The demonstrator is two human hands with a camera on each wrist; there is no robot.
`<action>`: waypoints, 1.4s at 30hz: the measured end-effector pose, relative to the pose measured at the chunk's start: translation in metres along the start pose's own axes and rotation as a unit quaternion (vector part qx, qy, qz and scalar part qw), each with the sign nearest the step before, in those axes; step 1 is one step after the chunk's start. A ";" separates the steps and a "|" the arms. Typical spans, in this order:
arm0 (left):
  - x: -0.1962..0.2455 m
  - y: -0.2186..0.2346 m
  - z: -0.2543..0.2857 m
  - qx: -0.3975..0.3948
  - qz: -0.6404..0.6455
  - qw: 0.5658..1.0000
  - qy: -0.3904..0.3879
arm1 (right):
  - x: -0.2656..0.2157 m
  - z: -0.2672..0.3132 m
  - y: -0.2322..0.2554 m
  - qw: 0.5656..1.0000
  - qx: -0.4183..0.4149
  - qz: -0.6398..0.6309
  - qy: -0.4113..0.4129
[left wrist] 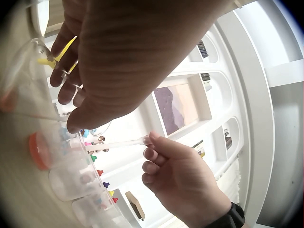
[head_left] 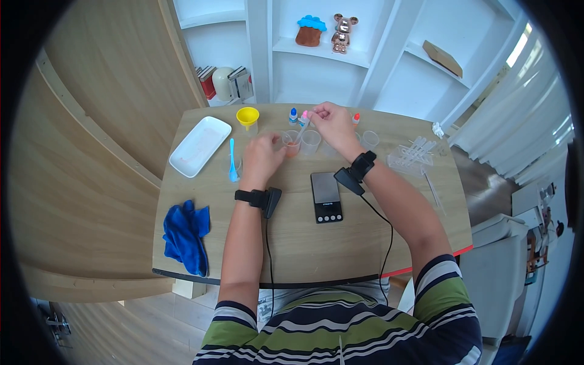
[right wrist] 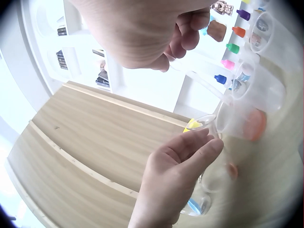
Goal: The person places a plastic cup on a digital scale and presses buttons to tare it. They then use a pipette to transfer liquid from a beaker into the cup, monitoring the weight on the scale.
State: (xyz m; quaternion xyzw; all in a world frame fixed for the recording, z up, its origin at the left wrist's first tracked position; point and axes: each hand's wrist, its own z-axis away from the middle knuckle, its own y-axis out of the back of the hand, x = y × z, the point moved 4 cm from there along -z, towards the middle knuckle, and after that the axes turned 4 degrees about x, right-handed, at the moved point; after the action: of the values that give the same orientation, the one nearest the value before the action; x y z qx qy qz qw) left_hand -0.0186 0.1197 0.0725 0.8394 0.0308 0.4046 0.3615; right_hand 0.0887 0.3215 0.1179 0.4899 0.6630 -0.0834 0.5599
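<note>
My right hand pinches the top of a slim translucent dropper between thumb and fingers. The dropper slants down to a clear plastic cup with orange liquid in its bottom. Just left of that cup, my left hand holds a clear glass flask near its flared rim. A little orange shows low in the flask in the right wrist view; in the head view the hand mostly hides it. More clear cups stand in a row to the right.
Behind the cups stand small bottles with coloured caps. A yellow funnel, white tray, blue spoon and blue cloth lie leftward. A black scale is nearer me; a clear rack stands right.
</note>
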 end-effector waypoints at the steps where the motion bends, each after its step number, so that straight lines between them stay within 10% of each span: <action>1: 0.000 0.001 0.000 -0.002 -0.002 1.000 0.000 | -0.003 -0.001 0.003 1.000 0.001 0.001 -0.001; 42: 0.000 0.003 0.001 -0.011 -0.036 0.999 0.005 | -0.043 -0.003 -0.005 0.998 -0.023 -0.047 0.027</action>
State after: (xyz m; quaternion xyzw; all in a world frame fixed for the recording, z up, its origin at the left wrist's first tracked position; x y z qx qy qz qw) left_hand -0.0189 0.1171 0.0741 0.8317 0.0582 0.3957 0.3852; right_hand 0.0786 0.2969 0.1518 0.4468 0.7023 -0.0810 0.5482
